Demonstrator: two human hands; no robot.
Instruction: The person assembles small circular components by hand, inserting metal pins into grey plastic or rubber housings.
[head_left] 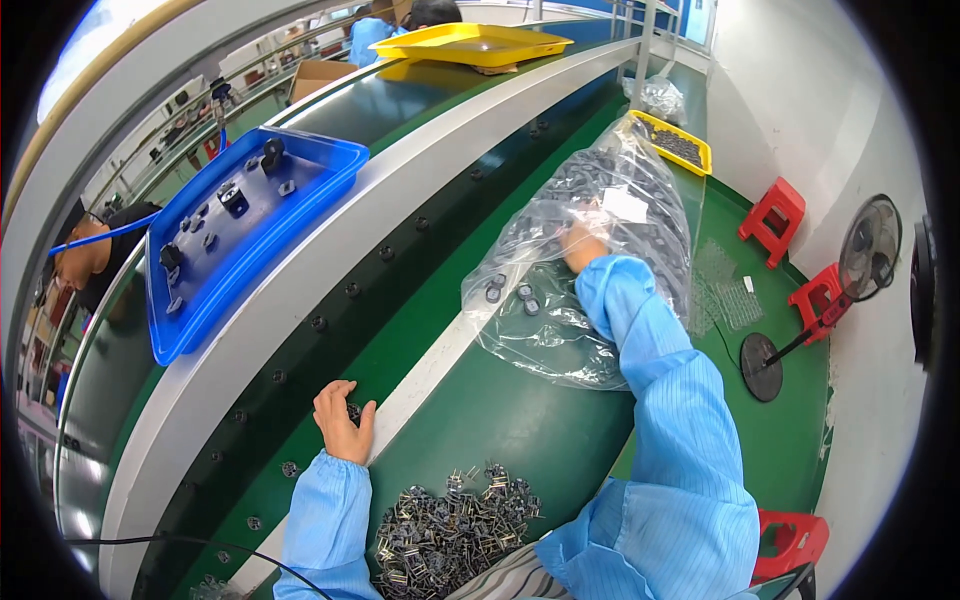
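Observation:
My left hand (343, 422) rests over the green strip along the conveyor, its fingers and thumb curled round a small round black part (354, 411). My right hand (582, 246) is at a large clear plastic bag (560, 345) that holds many small dark parts. Plastic and glare hide its fingertips. A few round black parts (528, 299) show singly near the bag's mouth. Close in front of me lies a heap of dark parts with metal pins (455, 535). Similar parts (289, 468) stand in spaced rows along the green strip.
A blue tray (255, 270) with several black pieces sits across the white rail at left. Yellow trays (470, 45) stand farther off, one (706, 160) behind the bag. At right are red stools (772, 222) and a floor fan (762, 368). Other people are beyond the line.

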